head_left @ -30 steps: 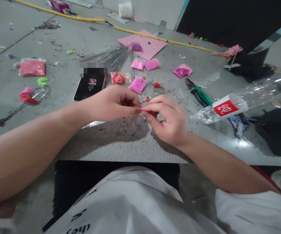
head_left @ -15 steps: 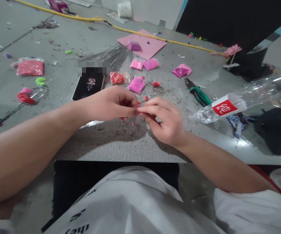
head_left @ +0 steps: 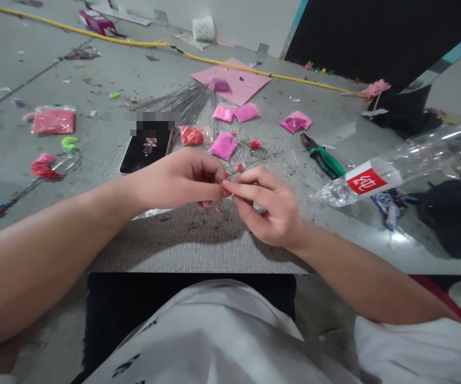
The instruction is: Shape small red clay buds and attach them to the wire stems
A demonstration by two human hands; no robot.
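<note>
Above the near edge of the table, my left hand (head_left: 186, 178) and my right hand (head_left: 268, 205) meet fingertip to fingertip. Both are closed in a pinch, and whatever is between the fingers is too small and covered to name. Specks of red show close to the fingertips. Just beyond the hands lie a bright pink packet (head_left: 223, 146), a clear bag of red pieces (head_left: 192, 135) and a small red flower-like piece (head_left: 255, 144) beside thin wires. A phone (head_left: 147, 149) with a lit screen lies behind my left wrist.
Green-handled pliers (head_left: 326, 161) and a clear plastic bottle (head_left: 368, 181) lie to the right. Pink packets (head_left: 246, 112), a bundle of thin wires (head_left: 188, 101) and a pink sheet (head_left: 246, 88) are farther back. A yellow cable (head_left: 134, 42) crosses behind them. A red packet (head_left: 54, 120) lies left.
The whole view has shifted slightly, so the table sits a little lower in the picture. My hands stay pinched together, with only a small shift of the fingers.
</note>
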